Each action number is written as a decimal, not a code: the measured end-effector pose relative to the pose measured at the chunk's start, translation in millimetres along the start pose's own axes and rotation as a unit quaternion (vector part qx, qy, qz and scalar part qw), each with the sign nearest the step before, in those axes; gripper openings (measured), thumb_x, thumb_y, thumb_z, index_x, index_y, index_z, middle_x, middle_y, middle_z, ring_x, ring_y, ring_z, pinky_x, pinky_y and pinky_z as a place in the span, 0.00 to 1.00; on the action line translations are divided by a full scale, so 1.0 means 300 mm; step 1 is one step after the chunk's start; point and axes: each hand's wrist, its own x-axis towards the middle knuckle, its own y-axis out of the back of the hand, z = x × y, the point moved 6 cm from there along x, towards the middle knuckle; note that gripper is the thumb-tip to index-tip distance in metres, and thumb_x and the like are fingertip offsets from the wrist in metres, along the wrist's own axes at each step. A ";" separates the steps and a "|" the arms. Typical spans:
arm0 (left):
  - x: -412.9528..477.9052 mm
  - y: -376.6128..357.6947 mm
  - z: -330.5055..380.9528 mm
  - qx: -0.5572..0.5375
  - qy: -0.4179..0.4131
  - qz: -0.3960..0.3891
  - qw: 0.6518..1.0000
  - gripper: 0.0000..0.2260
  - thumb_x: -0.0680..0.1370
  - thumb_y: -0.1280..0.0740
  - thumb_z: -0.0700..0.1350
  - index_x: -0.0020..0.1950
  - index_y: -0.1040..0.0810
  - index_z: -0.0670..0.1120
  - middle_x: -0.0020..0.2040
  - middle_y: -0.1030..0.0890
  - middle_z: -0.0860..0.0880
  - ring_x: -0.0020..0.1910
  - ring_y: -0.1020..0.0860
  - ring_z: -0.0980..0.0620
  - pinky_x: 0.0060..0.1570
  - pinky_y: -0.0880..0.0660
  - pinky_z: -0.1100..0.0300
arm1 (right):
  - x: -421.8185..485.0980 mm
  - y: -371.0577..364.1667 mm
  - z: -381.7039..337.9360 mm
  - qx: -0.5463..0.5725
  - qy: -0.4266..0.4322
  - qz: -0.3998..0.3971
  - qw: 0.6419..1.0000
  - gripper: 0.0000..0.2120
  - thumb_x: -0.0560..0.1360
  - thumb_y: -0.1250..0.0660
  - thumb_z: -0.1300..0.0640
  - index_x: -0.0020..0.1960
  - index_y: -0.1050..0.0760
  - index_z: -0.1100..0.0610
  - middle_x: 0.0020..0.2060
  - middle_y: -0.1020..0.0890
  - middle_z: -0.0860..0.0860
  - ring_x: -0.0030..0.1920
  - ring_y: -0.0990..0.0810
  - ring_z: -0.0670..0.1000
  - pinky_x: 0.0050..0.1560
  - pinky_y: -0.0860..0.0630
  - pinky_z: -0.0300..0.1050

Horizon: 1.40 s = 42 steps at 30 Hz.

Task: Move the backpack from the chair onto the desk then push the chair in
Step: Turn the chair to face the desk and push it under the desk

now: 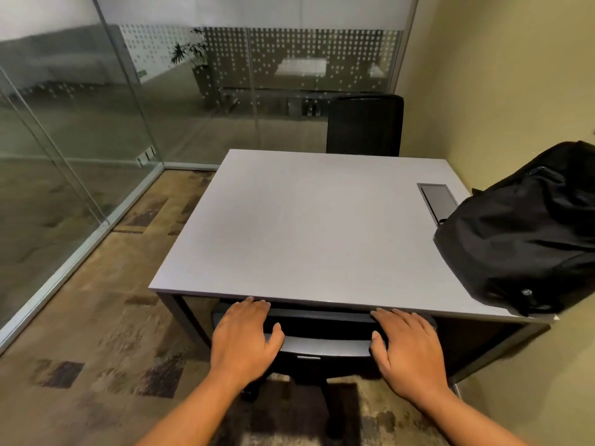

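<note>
The black backpack (528,233) lies on the right end of the grey desk (289,226), slumped against the yellow wall (502,75) and partly covering a cable hatch (438,199) set into the desktop. The chair (322,336) sits low at the near edge, its backrest top just under the desk's front lip. The left hand (246,336) rests flat on the left part of the backrest, fingers spread and reaching toward the desk edge, thumb hooked over the back. The right hand (407,344) lies the same way on the right part, fingers loosely splayed, grasping nothing. A second chair (365,125) stands at the far side, before glass partitions (80,123), on patterned carpet (96,333).
</note>
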 end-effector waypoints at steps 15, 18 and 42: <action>0.093 -0.029 0.008 0.006 0.002 0.000 1.000 0.24 0.76 0.45 0.58 0.64 0.23 0.46 0.61 0.19 0.48 0.66 0.27 0.48 0.66 0.33 0.52 | 0.092 -0.014 0.028 -0.015 -0.010 0.004 1.000 0.22 0.75 0.46 0.43 0.62 0.23 0.48 0.58 0.18 0.45 0.62 0.23 0.50 0.65 0.32 0.51; 0.111 -0.032 -0.002 -0.001 -0.004 0.001 1.000 0.25 0.76 0.46 0.59 0.64 0.23 0.46 0.61 0.19 0.49 0.66 0.27 0.48 0.66 0.33 0.52 | 0.103 -0.007 0.010 -0.016 -0.014 0.005 1.000 0.22 0.75 0.46 0.44 0.61 0.22 0.49 0.57 0.17 0.45 0.61 0.22 0.50 0.65 0.32 0.52; 0.188 -0.050 -0.042 0.000 -0.021 -0.003 1.000 0.25 0.77 0.48 0.59 0.65 0.25 0.46 0.63 0.21 0.49 0.68 0.30 0.49 0.69 0.37 0.53 | 0.150 -0.004 -0.024 -0.026 -0.016 0.003 1.000 0.21 0.77 0.48 0.45 0.61 0.23 0.50 0.56 0.17 0.46 0.61 0.23 0.52 0.64 0.31 0.52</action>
